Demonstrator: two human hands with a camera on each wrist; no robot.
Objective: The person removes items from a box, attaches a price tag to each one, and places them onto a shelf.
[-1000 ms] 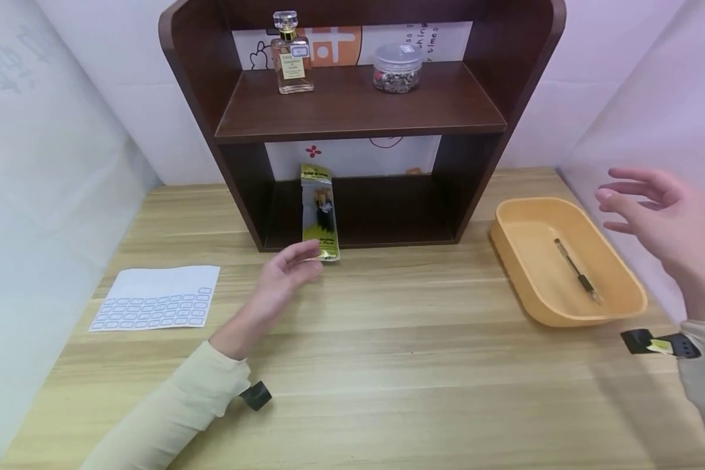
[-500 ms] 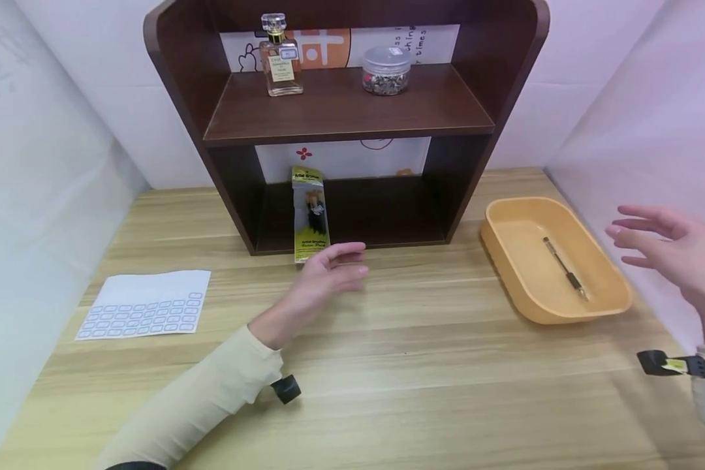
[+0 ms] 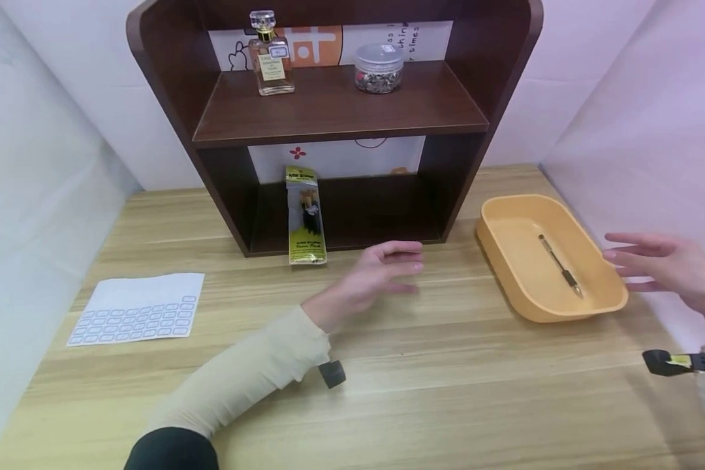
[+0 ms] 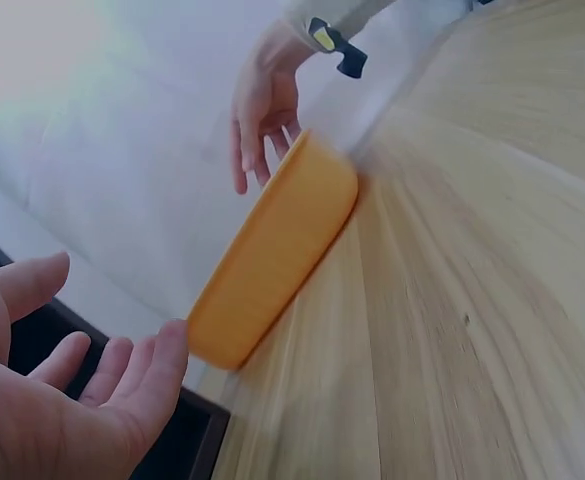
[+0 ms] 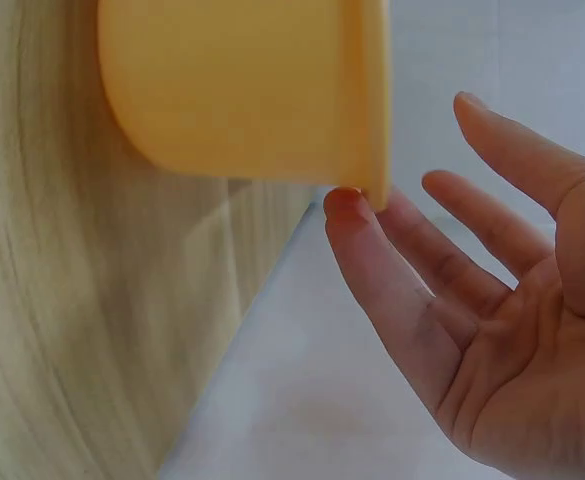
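Note:
My left hand [image 3: 382, 277] hovers over the table in front of the shelf, fingers loosely spread and holding nothing. It is moving between the shelf and the yellow-orange plastic tray [image 3: 510, 287]. A clear ballpoint pen [image 3: 559, 264] with a black grip lies inside the tray. At the tray's right rim is my right hand [image 3: 670, 266], its fingers parted. In the right wrist view a fingertip [image 5: 349, 210] meets the tray's edge or lies just beside it; I cannot tell which. The left wrist view shows the tray's side wall [image 4: 272, 260] beyond my left fingers.
A dark brown shelf [image 3: 341, 124] holds a perfume bottle [image 3: 271, 65] and a lidded clear jar [image 3: 378, 70] on its upper level. Below, a pack of artist brushes [image 3: 305, 219] leans out over the front edge. A label sheet [image 3: 138, 310] lies at left.
My left hand has swept right, from beside the brush pack toward the tray. My right hand has lowered to the tray's right rim. The view has shifted slightly.

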